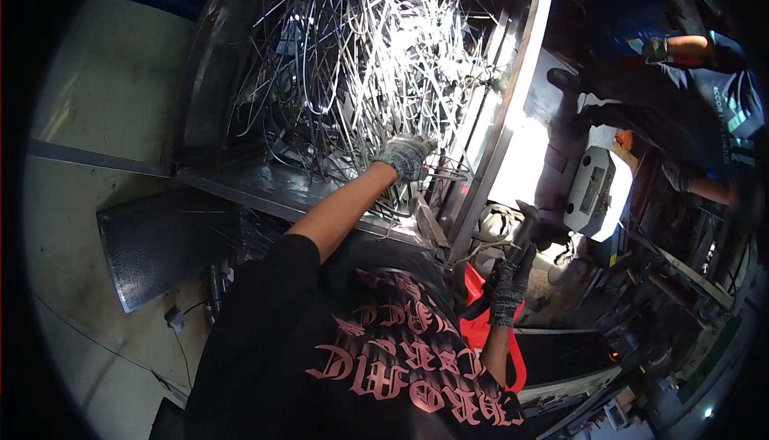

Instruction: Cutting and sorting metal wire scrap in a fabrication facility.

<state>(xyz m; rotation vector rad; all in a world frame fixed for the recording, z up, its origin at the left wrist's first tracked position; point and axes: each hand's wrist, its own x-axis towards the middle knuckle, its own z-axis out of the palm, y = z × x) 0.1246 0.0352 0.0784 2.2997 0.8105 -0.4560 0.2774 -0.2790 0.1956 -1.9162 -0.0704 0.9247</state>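
My left hand (404, 159), in a grey knitted glove, reaches over the near edge of a metal bin. Its fingers are curled on strands from a large tangle of silvery wires (376, 63), although the fingertips are partly hidden. Bent metal rods (447, 174) stick out beside that hand. My right hand (506, 292), gloved too, is lower and to the right, outside the bin. It is closed around a dark hand tool (525, 228) pointing up and away; shadow hides its exact kind.
The bin's metal rim (501, 131) runs along the right. Behind my right hand is a red plastic item (474, 332). A white rounded machine housing (597, 193) stands further right, with a co-worker (681, 95) beyond it. At left, a perforated metal panel (164, 240) leans low.
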